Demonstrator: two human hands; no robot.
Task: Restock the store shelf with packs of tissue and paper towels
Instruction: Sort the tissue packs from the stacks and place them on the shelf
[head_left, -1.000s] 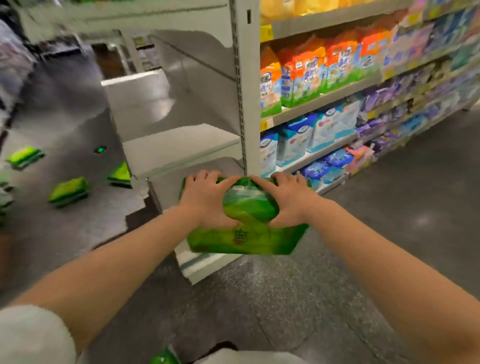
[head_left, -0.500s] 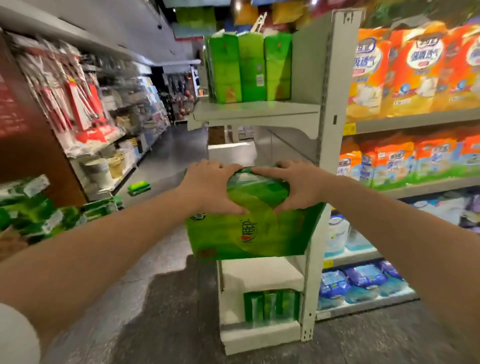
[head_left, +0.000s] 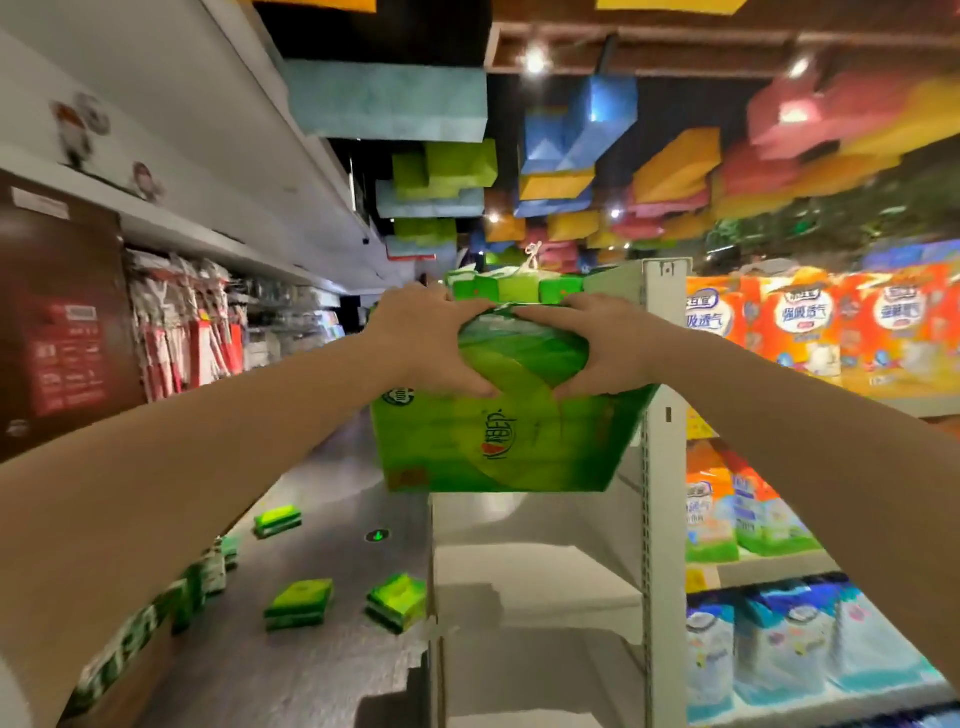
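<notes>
I hold a large green tissue pack up in front of me with both hands. My left hand grips its top left edge and my right hand grips its top right edge, thumbs under the plastic top. The pack hangs level with the top of the white end shelf unit. Behind my hands, several green packs stand on that unit's top shelf. The lower white shelves below the pack hold nothing that I can see.
Several green tissue packs lie scattered on the dark floor at lower left. A row of green packs lines the left edge. Orange paper towel packs and blue packs fill the shelves on the right. Hanging goods cover the left wall.
Both hands have raised the green pack from low near the floor up to the top shelf's height. My view has tilted upward toward the ceiling.
</notes>
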